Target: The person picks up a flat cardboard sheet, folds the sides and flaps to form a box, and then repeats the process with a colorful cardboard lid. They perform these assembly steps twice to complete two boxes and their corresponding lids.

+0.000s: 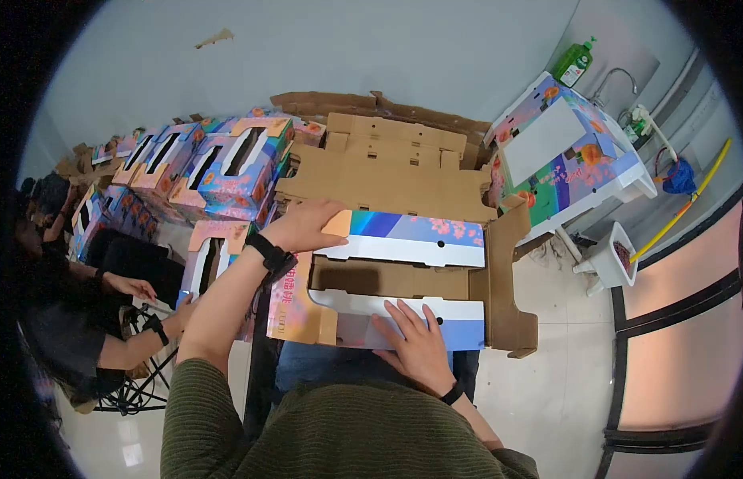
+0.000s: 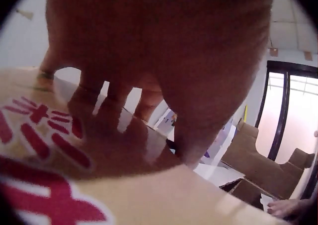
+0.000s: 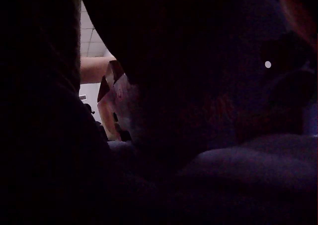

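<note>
A partly folded cardboard carton [image 1: 296,307], printed with blossoms and red characters, lies before the person with its long top gap facing up. The left hand [image 1: 308,227] rests across its far left corner, fingers extended. From the left wrist, the hand [image 2: 149,51] spreads its fingers over the edge of the printed end panel [image 2: 124,195]. On the near white flap, the right hand [image 1: 419,345] lies with straight, spread fingers pointing toward the gap. A brown end flap [image 1: 511,279] stands out unfolded at the carton's right. The right wrist view is mostly dark and hides that hand's fingers.
Flat brown cardboard blanks [image 1: 379,172] are stacked just behind the carton. Several finished cartons [image 1: 244,172] stand at left, near another person's hand [image 1: 130,286]. At right, a printed sheet [image 1: 547,152] covers a sink area with a green pump bottle [image 1: 575,64].
</note>
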`<state>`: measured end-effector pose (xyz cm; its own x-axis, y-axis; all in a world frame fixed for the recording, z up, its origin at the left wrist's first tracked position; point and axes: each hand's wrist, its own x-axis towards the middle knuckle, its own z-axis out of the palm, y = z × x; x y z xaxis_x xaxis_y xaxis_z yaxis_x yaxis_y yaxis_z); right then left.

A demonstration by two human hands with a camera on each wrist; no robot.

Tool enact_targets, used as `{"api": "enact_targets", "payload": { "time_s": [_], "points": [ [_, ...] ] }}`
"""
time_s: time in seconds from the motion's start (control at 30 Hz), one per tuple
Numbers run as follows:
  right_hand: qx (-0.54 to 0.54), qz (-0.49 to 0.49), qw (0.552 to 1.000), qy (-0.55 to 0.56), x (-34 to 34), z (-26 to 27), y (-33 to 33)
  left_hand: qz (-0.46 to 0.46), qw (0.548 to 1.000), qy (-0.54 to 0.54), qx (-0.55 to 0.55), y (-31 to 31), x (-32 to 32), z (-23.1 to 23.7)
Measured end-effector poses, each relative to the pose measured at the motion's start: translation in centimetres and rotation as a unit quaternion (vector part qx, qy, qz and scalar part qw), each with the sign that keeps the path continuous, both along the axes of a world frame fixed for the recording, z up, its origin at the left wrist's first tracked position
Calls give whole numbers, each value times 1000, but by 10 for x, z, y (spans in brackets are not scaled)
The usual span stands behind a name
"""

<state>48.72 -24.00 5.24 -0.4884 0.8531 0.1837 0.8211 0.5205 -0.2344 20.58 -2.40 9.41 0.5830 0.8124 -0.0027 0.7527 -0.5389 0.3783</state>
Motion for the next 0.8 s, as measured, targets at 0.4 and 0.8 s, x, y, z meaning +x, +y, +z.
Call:
{"api": "enact_targets", "payload": {
  "time_s": [0.4, 0.8],
  "points": [
    [2, -8, 1000, 2, -2, -1, -1, 84, 949, -272, -137, -13, -20, 30],
    [13, -13, 1000, 13, -5, 2, -4, 236, 844, -457, -154, -29, -179, -22]
  ]
}}
